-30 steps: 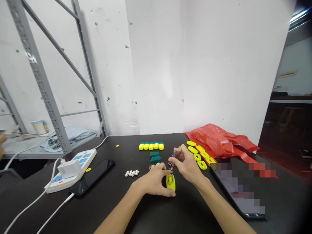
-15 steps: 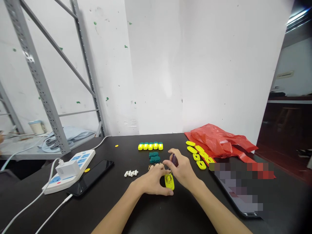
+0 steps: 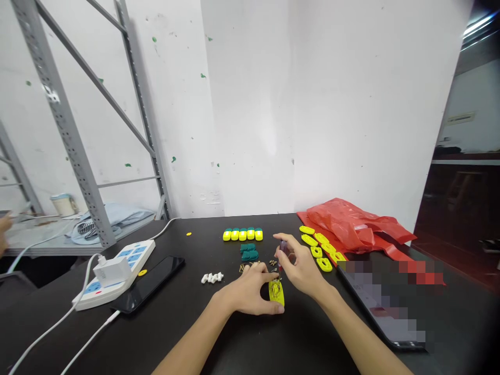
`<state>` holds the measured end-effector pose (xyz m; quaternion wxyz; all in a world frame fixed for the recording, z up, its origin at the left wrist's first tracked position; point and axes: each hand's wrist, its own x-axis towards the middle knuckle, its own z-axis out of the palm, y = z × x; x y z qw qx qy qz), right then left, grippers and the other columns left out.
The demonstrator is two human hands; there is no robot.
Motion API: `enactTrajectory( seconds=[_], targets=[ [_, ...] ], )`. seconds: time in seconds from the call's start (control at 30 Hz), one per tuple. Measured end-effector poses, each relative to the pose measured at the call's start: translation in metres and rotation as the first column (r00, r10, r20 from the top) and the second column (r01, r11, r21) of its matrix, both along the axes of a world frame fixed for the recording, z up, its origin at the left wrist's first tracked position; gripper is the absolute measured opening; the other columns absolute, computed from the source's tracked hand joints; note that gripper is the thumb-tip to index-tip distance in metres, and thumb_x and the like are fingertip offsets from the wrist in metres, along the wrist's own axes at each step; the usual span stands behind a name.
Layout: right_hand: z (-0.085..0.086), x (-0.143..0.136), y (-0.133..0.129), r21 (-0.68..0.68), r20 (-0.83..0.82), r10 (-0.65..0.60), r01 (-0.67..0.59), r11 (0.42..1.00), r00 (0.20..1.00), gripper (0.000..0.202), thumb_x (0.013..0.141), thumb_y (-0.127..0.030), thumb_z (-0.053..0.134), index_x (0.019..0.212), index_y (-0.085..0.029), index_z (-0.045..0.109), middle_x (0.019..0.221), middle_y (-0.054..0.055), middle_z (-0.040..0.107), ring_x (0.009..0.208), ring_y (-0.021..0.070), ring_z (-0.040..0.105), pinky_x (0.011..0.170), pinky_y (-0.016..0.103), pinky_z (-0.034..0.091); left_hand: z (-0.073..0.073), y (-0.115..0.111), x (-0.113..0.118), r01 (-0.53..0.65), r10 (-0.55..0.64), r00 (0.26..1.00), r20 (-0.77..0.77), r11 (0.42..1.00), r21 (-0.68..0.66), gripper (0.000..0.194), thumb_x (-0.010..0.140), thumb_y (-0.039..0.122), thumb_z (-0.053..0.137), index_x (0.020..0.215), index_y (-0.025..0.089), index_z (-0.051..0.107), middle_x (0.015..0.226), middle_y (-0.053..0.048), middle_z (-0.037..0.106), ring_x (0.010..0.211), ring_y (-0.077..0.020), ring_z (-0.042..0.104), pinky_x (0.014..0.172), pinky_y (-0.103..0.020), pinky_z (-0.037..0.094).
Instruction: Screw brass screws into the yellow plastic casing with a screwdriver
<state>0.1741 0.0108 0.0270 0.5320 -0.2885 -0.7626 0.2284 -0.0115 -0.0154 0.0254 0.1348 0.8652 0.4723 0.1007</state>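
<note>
My left hand (image 3: 252, 291) is closed around a yellow plastic shell (image 3: 277, 296), thumb at its near end and fingers at its far end, steadying it on the table. Small parts sit inside the shell, too fine to make out. In my right hand (image 3: 303, 266) is a small screwdriver (image 3: 283, 245) with a dark purple handle, held upright with its shaft pointing down at the shell's far part. Just beyond the hands lie tiny screws (image 3: 273, 262) and thin brass-coloured pieces (image 3: 246, 268). Dark green caps (image 3: 249, 255) lie farther back.
Behind stands a row of yellow-and-green cases (image 3: 242, 235). White parts (image 3: 212, 278) lie left; yellow shell pieces (image 3: 324, 264) lie right by a red plastic bag (image 3: 344, 224). A phone (image 3: 150, 286) and power strip (image 3: 136, 255) occupy the left, a partly blurred dark device (image 3: 406, 345) the right.
The screwdriver has come upright over the shell, and my right hand has turned with it. The left hand keeps its hold. The view has shifted slightly.
</note>
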Motion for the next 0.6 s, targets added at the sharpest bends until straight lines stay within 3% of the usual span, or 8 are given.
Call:
enactTrajectory(
  seconds=[0.27,0.6],
  targets=[
    [-0.0001,0.0031,0.0032,-0.081,0.005,0.030,-0.029,0.996,1.000,0.030,0.091,-0.027,0.052,0.121,-0.024,0.056,0.080,0.000,0.061,0.060,0.0131,0.058,0.054,0.025,0.048,-0.0032,0.0007,-0.0004,0.036,-0.036,0.999,0.007,0.999,0.032,0.079,0.064,0.071,0.067,0.130,0.029,0.059,0.106,-0.007,0.048,0.100,-0.0305,0.047,0.096,-0.046,0.038],
    [-0.0013,0.0020,0.0049,-0.100,-0.037,0.076,-0.080,0.992,0.996,0.034,0.089,-0.028,0.056,0.123,-0.025,0.058,0.081,0.000,0.061,0.060,0.0121,0.055,0.055,0.025,0.046,-0.0074,0.0026,-0.0046,0.057,-0.054,0.995,0.080,0.998,-0.033,0.082,0.064,0.072,0.069,0.132,0.028,0.057,0.112,-0.006,0.046,0.105,-0.0290,0.047,0.099,-0.042,0.036]
  ],
)
